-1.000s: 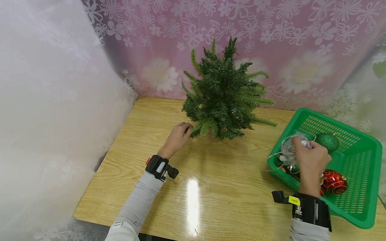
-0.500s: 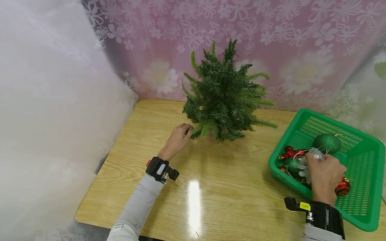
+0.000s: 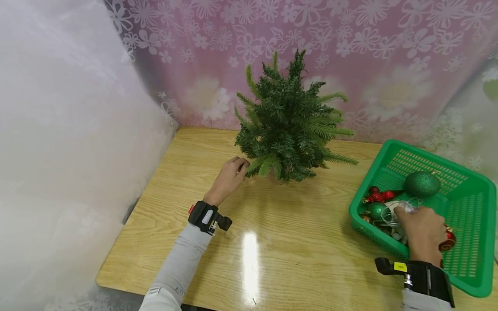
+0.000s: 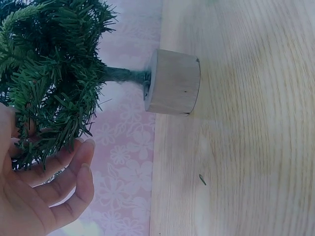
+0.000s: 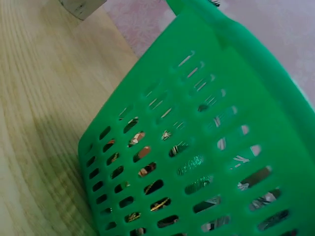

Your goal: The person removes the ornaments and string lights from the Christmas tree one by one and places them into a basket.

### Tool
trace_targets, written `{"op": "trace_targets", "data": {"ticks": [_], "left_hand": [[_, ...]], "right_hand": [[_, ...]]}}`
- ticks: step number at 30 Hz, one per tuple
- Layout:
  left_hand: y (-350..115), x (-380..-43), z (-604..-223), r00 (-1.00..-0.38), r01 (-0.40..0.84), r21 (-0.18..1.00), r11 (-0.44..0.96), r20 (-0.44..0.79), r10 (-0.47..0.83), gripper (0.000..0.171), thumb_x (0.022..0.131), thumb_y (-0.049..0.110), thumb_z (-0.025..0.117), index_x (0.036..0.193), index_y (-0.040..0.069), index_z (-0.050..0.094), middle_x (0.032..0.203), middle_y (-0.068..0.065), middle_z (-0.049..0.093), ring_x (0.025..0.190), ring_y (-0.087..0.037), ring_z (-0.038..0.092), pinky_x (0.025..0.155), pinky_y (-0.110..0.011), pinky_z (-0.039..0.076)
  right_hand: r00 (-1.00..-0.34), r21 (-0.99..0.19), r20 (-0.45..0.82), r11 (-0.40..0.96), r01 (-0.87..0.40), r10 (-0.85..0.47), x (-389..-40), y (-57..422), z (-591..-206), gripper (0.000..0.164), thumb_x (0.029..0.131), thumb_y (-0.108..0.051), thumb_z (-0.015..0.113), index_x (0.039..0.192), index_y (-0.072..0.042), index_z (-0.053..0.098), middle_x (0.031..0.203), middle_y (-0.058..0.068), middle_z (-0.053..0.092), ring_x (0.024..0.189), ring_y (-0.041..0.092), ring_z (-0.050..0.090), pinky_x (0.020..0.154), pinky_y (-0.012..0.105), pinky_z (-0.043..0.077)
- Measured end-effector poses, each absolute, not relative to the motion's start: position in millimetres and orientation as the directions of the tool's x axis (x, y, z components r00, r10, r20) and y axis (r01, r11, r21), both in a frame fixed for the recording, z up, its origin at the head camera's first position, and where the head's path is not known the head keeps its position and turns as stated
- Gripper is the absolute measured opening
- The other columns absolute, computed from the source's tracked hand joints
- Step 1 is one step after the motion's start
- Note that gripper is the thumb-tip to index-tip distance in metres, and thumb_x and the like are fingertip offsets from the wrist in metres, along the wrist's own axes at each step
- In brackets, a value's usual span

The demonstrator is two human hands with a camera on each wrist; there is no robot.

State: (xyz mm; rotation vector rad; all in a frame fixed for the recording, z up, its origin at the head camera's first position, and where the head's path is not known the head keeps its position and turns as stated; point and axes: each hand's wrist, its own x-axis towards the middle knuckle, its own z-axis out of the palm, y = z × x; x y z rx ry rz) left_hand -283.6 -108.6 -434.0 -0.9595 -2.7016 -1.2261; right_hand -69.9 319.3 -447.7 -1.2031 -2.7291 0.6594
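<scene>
At the back of the table stands a small artificial Christmas tree (image 3: 288, 121); the left wrist view shows its round wooden base (image 4: 174, 83). My left hand (image 3: 228, 178) holds a low branch on the tree's left side, its fingers (image 4: 74, 182) curled round the needles. Down in the green basket (image 3: 491, 255), my right hand (image 3: 424, 233) grips a bundle of clear string lights (image 3: 405, 206), much of it hidden under the hand. Only the basket's slotted wall appears in the right wrist view, so the fingertips there are hidden.
Around the right hand in the basket lie a large green glitter ball (image 3: 422, 184), a smaller green ball (image 3: 376, 211), red ornaments (image 3: 379, 197) and a red-and-gold ball (image 3: 448, 238). A floral curtain (image 3: 210, 52) hangs behind the wooden table (image 3: 288, 242).
My right hand has moved right and lower into the basket with the string lights, uncovering the red ornaments and the smaller green ball. My left hand stays at the tree.
</scene>
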Motion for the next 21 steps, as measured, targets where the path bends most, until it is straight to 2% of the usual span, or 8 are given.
{"op": "trace_targets", "data": {"ticks": [2, 5, 8, 11, 14, 18, 21], "left_hand": [[-108.1, -284.2, -433.1, -0.807, 0.55, 0.666, 0.504, 0.268, 0.526, 0.03, 0.105, 0.017, 0.041, 0.114, 0.001, 0.064, 0.1, -0.011, 0.061, 0.07, -0.013, 0.059, 0.065, -0.029, 0.049], [-108.3, -284.3, -432.9, -0.81, 0.547, 0.664, 0.51, 0.264, 0.524, 0.03, 0.106, 0.017, 0.041, 0.115, 0.001, 0.064, 0.103, -0.012, 0.061, 0.071, -0.013, 0.06, 0.067, -0.029, 0.05], [-109.3, -284.0, -433.4, -0.818, 0.533, 0.675, 0.511, 0.256, 0.514, 0.03, 0.106, 0.018, 0.041, 0.115, 0.001, 0.064, 0.103, -0.012, 0.061, 0.071, -0.013, 0.06, 0.068, -0.03, 0.05], [-109.9, -283.6, -433.2, -0.821, 0.531, 0.681, 0.504, 0.265, 0.506, 0.029, 0.106, 0.018, 0.041, 0.114, 0.002, 0.065, 0.101, -0.011, 0.061, 0.071, -0.013, 0.06, 0.067, -0.03, 0.05], [-109.5, -283.8, -433.2, -0.816, 0.54, 0.677, 0.5, 0.277, 0.507, 0.029, 0.106, 0.017, 0.042, 0.113, 0.002, 0.065, 0.099, -0.011, 0.061, 0.07, -0.014, 0.059, 0.066, -0.031, 0.049], [-109.0, -283.7, -434.0, -0.815, 0.544, 0.671, 0.503, 0.279, 0.509, 0.029, 0.105, 0.017, 0.042, 0.113, 0.001, 0.065, 0.099, -0.011, 0.061, 0.07, -0.014, 0.058, 0.066, -0.03, 0.049], [-108.5, -283.0, -433.6, -0.814, 0.544, 0.672, 0.502, 0.28, 0.508, 0.029, 0.105, 0.017, 0.042, 0.114, 0.001, 0.065, 0.101, -0.012, 0.061, 0.069, -0.014, 0.058, 0.065, -0.03, 0.049]], "right_hand": [[-0.69, -0.364, -0.162, 0.607, 0.706, 0.705, -71.9, 320.5, -447.6, 0.054, 0.092, -0.045, 0.049, 0.067, 0.004, 0.05, 0.081, 0.039, 0.049, 0.075, 0.054, 0.053, 0.056, 0.054, 0.041], [-0.706, -0.318, -0.22, 0.635, 0.705, 0.674, -74.0, 320.8, -448.5, 0.056, 0.092, -0.044, 0.052, 0.08, 0.01, 0.053, 0.084, 0.04, 0.049, 0.075, 0.052, 0.054, 0.057, 0.054, 0.042], [-0.709, -0.304, -0.261, 0.641, 0.705, 0.656, -76.1, 320.3, -450.3, 0.056, 0.091, -0.041, 0.057, 0.093, 0.015, 0.051, 0.085, 0.038, 0.05, 0.075, 0.05, 0.055, 0.058, 0.054, 0.043], [-0.703, -0.306, -0.287, 0.633, 0.711, 0.651, -77.5, 319.2, -452.2, 0.057, 0.09, -0.038, 0.059, 0.098, 0.017, 0.047, 0.089, 0.038, 0.05, 0.079, 0.051, 0.055, 0.061, 0.056, 0.043], [-0.708, -0.307, -0.295, 0.638, 0.706, 0.642, -77.9, 318.6, -452.6, 0.062, 0.089, -0.038, 0.06, 0.105, 0.018, 0.042, 0.097, 0.041, 0.046, 0.089, 0.056, 0.051, 0.072, 0.063, 0.042], [-0.723, -0.331, -0.26, 0.645, 0.689, 0.64, -77.2, 317.7, -451.3, 0.063, 0.09, -0.038, 0.061, 0.111, 0.016, 0.038, 0.102, 0.042, 0.041, 0.102, 0.062, 0.039, 0.09, 0.074, 0.027], [-0.736, -0.376, -0.184, 0.645, 0.665, 0.652, -76.9, 316.4, -451.8, 0.062, 0.09, -0.034, 0.063, 0.117, 0.015, 0.037, 0.105, 0.042, 0.04, 0.106, 0.065, 0.033, 0.095, 0.077, 0.014]]}}
